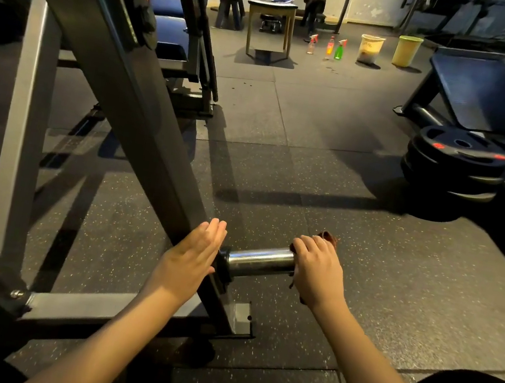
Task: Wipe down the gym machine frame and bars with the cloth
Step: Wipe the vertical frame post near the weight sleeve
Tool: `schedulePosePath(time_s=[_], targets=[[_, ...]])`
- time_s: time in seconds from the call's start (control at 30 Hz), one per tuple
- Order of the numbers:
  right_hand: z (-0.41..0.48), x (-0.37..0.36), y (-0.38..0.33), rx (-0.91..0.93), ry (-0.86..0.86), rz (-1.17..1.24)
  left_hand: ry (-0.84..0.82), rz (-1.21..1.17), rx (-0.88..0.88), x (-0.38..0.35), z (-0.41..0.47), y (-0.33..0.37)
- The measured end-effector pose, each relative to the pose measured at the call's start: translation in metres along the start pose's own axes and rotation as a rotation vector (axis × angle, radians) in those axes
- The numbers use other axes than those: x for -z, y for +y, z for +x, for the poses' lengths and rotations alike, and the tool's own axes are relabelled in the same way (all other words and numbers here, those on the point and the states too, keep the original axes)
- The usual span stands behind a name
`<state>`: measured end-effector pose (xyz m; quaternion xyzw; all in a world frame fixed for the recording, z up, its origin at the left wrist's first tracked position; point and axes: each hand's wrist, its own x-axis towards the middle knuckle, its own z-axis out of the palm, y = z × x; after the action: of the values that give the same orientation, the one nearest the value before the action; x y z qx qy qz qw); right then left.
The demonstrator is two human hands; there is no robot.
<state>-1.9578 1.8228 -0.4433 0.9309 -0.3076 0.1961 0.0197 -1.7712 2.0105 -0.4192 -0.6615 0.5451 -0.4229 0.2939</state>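
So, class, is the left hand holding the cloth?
No, the left hand lies flat against the frame; the right hand grips the cloth on the chrome bar.

I read this as a gym. Dark speckled rubber tiles [320, 136] cover the floor. A grey steel machine frame [144, 113] fills the left of the picture, with a chrome plate peg [258, 260] jutting out at lower centre. Black weight plates [457, 158] stacked at right. Blue padded benches [168, 26] upper left. Top centre: spray bottles [339, 49] and two buckets [407, 51] on the floor.
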Motion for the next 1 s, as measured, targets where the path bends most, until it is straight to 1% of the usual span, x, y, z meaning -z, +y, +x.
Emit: schedulePosePath(time_s=[0.03,0.13,0.17,0.27,0.33,0.37,0.4,0.47,0.5,0.53,0.57,0.6,0.63,0.67,0.7,0.77,0.83,0.87,0.9,1.0], targets=[[0.010,0.002,0.006,-0.030,-0.031,0.006,0.004,-0.010,0.001,-0.001,0.000,0.000],[0.025,0.005,0.004,-0.240,-0.096,0.064,0.006,-0.023,0.003,-0.003,0.000,0.000],[0.020,0.002,-0.003,-0.251,-0.078,0.072,0.000,-0.026,0.001,-0.003,0.000,-0.001],[-0.010,-0.007,-0.015,-0.127,0.009,0.026,0.016,-0.027,0.000,-0.005,0.000,0.000],[-0.004,-0.005,-0.002,-0.100,-0.024,0.044,0.006,-0.039,-0.003,-0.004,0.000,-0.001],[0.006,-0.003,0.004,-0.118,-0.065,0.055,0.002,-0.041,-0.004,-0.004,0.000,-0.001],[0.017,-0.002,0.008,-0.173,-0.112,0.077,0.003,-0.035,-0.005,-0.004,0.000,-0.001],[0.033,0.003,0.011,-0.329,-0.192,0.156,0.006,-0.016,-0.011,-0.002,0.000,-0.001],[0.035,0.004,0.012,-0.402,-0.172,0.212,0.008,-0.013,-0.014,-0.001,-0.001,-0.001],[0.034,0.006,0.012,-0.464,-0.117,0.255,0.012,-0.013,-0.014,0.000,-0.001,-0.001],[0.030,0.009,0.012,-0.485,-0.029,0.277,0.015,-0.012,-0.011,-0.001,-0.001,-0.001],[0.025,0.012,0.009,-0.456,0.071,0.288,0.013,-0.014,-0.009,-0.001,-0.001,-0.001],[0.022,0.015,0.004,-0.386,0.169,0.297,0.010,-0.016,-0.007,-0.002,0.000,-0.001],[0.020,0.015,-0.001,-0.296,0.237,0.304,0.011,-0.017,-0.006,-0.003,0.000,-0.001],[0.018,0.013,-0.009,-0.209,0.254,0.307,0.013,-0.019,-0.006,-0.003,0.000,-0.001],[0.009,0.002,-0.023,-0.065,0.157,0.263,0.020,-0.024,-0.006,-0.003,0.000,0.000],[-0.003,-0.013,-0.028,0.021,0.081,0.134,0.028,-0.029,-0.007,-0.003,0.000,-0.001],[-0.002,-0.015,-0.021,0.010,0.077,0.071,0.033,-0.031,-0.009,-0.003,0.000,-0.001],[0.003,-0.013,-0.014,-0.039,0.052,0.027,0.036,-0.029,-0.012,-0.003,0.000,-0.001],[0.031,-0.003,0.003,-0.299,-0.136,0.034,0.029,-0.018,-0.016,-0.006,-0.001,0.000]])
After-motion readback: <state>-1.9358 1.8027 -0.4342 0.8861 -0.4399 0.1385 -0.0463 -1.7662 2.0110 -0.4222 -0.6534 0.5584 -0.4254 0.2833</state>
